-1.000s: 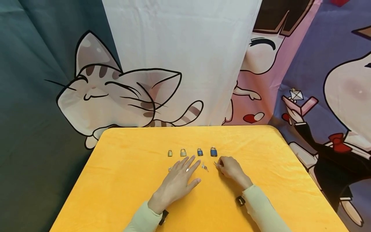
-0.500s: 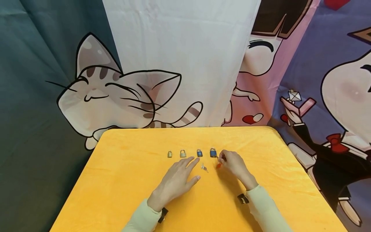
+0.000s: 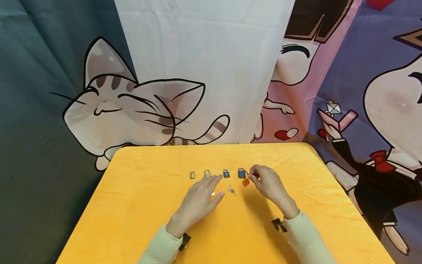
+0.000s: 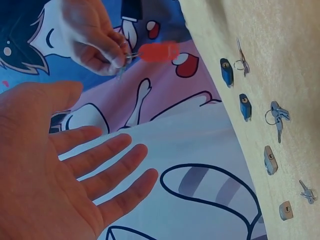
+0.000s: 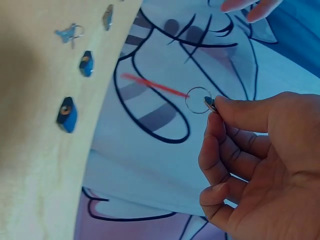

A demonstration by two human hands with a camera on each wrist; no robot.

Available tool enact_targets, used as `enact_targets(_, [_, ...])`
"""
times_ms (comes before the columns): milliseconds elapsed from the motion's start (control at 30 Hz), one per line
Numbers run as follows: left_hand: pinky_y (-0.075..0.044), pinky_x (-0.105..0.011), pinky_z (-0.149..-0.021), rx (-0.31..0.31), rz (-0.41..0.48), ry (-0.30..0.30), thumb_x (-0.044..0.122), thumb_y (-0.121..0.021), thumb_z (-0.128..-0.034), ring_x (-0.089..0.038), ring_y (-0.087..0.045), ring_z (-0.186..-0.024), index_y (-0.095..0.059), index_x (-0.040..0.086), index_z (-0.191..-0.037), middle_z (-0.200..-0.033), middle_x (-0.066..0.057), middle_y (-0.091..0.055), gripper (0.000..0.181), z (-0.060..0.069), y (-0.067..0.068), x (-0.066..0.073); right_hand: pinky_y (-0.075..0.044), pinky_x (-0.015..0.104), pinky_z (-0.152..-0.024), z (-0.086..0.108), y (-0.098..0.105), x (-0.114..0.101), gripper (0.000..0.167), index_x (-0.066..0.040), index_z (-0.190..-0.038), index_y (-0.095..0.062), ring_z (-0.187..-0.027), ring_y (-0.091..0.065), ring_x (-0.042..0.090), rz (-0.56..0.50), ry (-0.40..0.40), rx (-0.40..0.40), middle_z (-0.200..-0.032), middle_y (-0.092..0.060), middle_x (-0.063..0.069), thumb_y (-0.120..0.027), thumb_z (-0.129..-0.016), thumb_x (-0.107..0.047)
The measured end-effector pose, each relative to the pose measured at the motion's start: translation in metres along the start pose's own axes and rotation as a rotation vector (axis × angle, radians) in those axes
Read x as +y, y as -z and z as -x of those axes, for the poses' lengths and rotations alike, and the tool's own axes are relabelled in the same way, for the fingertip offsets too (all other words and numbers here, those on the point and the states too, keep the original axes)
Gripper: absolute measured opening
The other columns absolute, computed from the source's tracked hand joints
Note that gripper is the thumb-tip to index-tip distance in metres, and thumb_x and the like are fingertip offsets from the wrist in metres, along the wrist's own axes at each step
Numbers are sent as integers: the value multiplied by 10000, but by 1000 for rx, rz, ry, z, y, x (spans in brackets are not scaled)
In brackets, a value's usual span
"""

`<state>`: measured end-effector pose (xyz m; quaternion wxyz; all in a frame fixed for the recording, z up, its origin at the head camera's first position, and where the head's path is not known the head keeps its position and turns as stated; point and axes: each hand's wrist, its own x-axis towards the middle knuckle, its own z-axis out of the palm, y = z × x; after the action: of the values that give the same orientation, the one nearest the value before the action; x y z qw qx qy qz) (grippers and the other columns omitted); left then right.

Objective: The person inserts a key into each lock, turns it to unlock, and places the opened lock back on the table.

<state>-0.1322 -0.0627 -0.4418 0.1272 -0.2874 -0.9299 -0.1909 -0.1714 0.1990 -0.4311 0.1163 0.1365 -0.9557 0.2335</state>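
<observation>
In the head view my right hand (image 3: 270,185) pinches a small metal key (image 5: 209,102) between thumb and fingers, above the table. From its ring hangs a red tag (image 3: 245,182), seen edge-on in the right wrist view. Just left of that hand stands the larger blue padlock (image 3: 241,173), then a smaller blue padlock (image 3: 226,173). My left hand (image 3: 194,205) hovers palm down, fingers spread and holding nothing. It partly covers a larger brass padlock (image 3: 206,173) and hides some keys beneath it. A small brass padlock (image 3: 192,175) ends the row.
Key sets lie before the padlocks, among them keys (image 3: 232,190) near the smaller blue one and keys (image 4: 307,192) by the small brass one. A yellow cloth covers the table (image 3: 115,212). Cartoon-printed curtains (image 3: 204,44) hang behind its far edge.
My right hand has lifted the key off the table and moved slightly up and right; the red tag now dangles in sight. The left hand has shifted slightly left, its fingers drawn closer together.
</observation>
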Motion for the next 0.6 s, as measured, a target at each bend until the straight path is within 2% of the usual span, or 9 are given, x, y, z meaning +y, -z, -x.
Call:
enact_targets(267, [-524,-416,-991,43,41,17,415,-585,-977,-236,-601,-1237,-555,141,-1364,-1334,-39,-626,475,-2,3,-2,-449,288,-649,3,14,-19,104,-143,-857,-643,-744,-572,140,-2,55,28,-754,-625,-61,-734,-887,-181])
enact_targets(467, [-553,-398,-933,86,73,43,377,-605,-974,-215,-648,-1149,-601,137,-1319,-1255,-38,-671,420,-4,6,-4,-506,311,-679,7,23,-35,85,-148,-878,-669,-758,-606,111,2,149,74,-788,-661,-57,-751,-868,-169])
enact_targets(600, [-564,-396,-907,122,77,50,351,-618,-970,-215,-660,-1134,-619,141,-1297,-1242,-38,-680,388,-5,9,-5,-486,330,-696,9,27,-44,89,-133,-893,-677,-738,-600,126,7,212,107,-792,-681,-48,-757,-858,-148])
